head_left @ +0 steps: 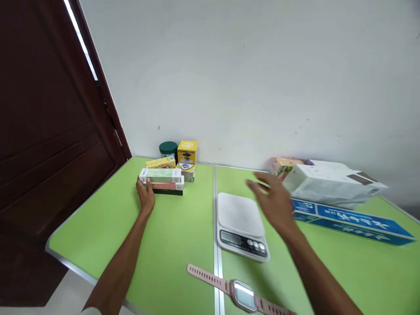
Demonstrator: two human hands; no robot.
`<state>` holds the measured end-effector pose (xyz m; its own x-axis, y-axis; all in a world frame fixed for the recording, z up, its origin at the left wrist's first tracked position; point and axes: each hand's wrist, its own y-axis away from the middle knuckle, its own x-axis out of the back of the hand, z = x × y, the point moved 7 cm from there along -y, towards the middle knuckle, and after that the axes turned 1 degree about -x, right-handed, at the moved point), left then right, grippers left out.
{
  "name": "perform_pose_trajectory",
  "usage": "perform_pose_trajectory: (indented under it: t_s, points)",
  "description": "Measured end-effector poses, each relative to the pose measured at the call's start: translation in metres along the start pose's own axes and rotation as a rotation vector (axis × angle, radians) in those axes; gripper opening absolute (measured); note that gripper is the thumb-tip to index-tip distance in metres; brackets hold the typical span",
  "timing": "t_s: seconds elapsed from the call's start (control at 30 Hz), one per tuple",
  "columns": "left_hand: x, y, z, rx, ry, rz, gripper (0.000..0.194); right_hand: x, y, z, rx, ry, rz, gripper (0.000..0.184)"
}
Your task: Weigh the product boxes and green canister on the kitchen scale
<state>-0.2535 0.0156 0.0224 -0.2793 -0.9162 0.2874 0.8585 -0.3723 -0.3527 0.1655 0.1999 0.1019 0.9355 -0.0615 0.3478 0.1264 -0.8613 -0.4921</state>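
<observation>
My left hand [146, 197] is closed around the left end of a stack of slim boxes, with the thumb against the front. The top box [160, 176] is pale green and white, a pink and white one [164, 186] lies beneath it, and a black one [167, 191] is at the bottom. Blurred by motion, my right hand [271, 199] is in the air with fingers apart and nothing in it. It is just right of a white digital kitchen scale [241, 214], whose platform is bare. A pink-strapped smartwatch [243, 295] lies in front of the scale.
Behind the stack are a yellow box [160, 162], a green-lidded jar [168, 148] and a yellow cube box [187, 152] on another small box [188, 172]. At right sit a large white package [331, 181], a blue long box [351, 221] and an orange pack [284, 165]. A metal seam [215, 249] crosses the green table.
</observation>
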Motion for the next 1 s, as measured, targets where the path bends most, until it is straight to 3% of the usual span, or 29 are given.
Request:
perform_pose_trajectory:
  t_s: [0.1,0.2,0.3,0.4,0.53,0.67,0.77,0.87,1.0]
  points:
    - [-0.003,0.003,-0.003,-0.010,-0.003,0.006,0.072,-0.119,-0.009,-0.056,0.115,-0.064,-0.327,0.069]
    - [0.000,0.004,-0.006,-0.042,-0.007,0.015,0.067,-0.207,-0.004,-0.071,0.055,-0.004,-0.515,0.091]
    - [0.000,0.003,-0.010,-0.077,0.011,0.007,0.064,-0.249,-0.001,-0.072,0.033,0.013,-0.557,0.094]
    - [0.001,0.002,-0.008,-0.105,-0.003,0.039,0.067,-0.256,0.001,-0.074,0.067,0.025,-0.554,0.080]
    - [0.005,0.014,0.019,-0.238,-0.034,0.080,0.071,-0.226,0.003,-0.073,0.056,0.033,-0.485,0.064]
    - [-0.001,0.052,0.066,-0.449,0.050,-0.019,0.068,-0.155,0.006,-0.069,0.061,-0.036,-0.425,0.060]
    - [-0.017,0.095,0.091,-0.551,0.117,-0.193,0.070,-0.083,0.013,-0.060,0.039,0.003,-0.389,0.059]
    - [-0.042,0.143,0.098,-0.572,0.174,-0.439,0.073,-0.017,0.028,-0.042,-0.034,0.094,-0.361,0.063]
    - [-0.070,0.191,0.092,-0.509,0.194,-0.746,0.076,0.032,0.054,-0.002,-0.141,0.163,-0.323,0.073]
